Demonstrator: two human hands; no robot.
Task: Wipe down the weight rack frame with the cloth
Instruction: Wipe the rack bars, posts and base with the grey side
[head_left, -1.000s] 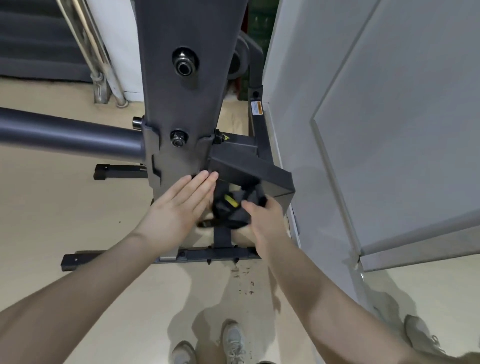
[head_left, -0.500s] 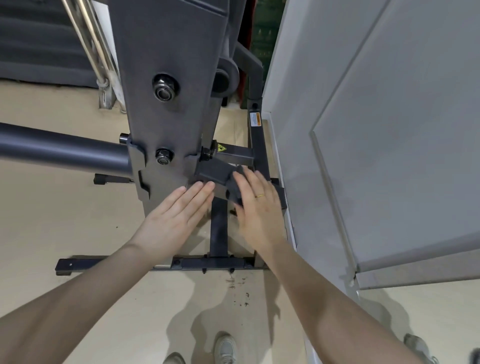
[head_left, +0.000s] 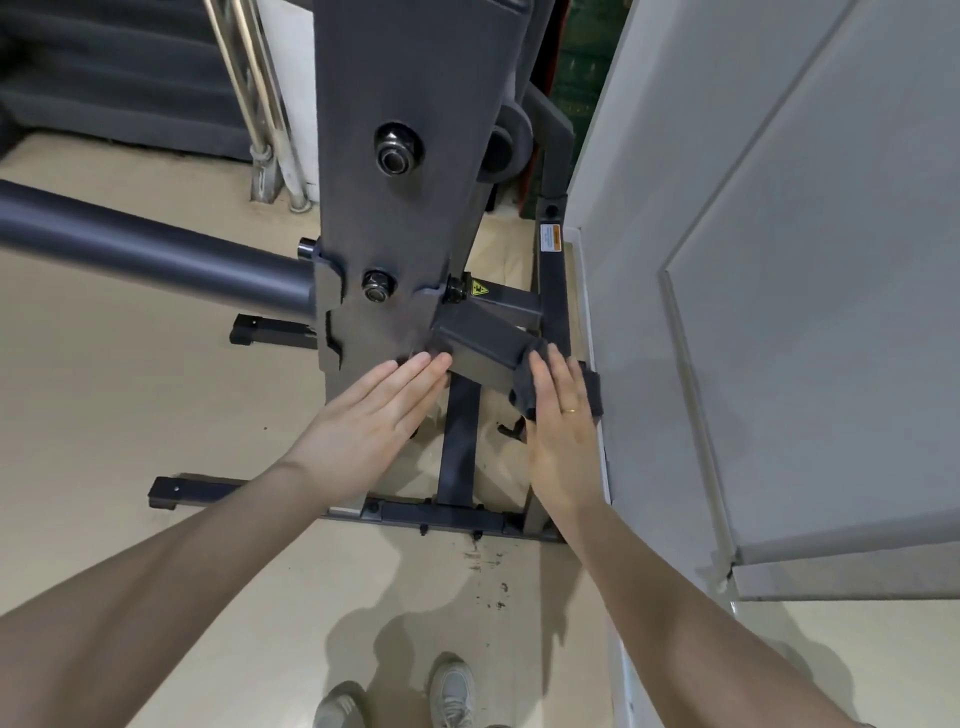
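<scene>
The dark grey weight rack frame rises in front of me, with a square arm jutting from its lower right side. My left hand lies flat with straight fingers against the bottom of the upright plate. My right hand presses a dark cloth flat onto the outer end of the square arm; most of the cloth is hidden under the palm.
A thick round bar sticks out to the left of the frame. The frame's base bars lie on the beige floor. A grey panel stands close on the right. Metal rails and my shoes are also in view.
My right hand went from gripping the bunched cloth under the arm to pressing it flat on top, then slid outward toward the arm's end. My left hand stayed on the plate.
</scene>
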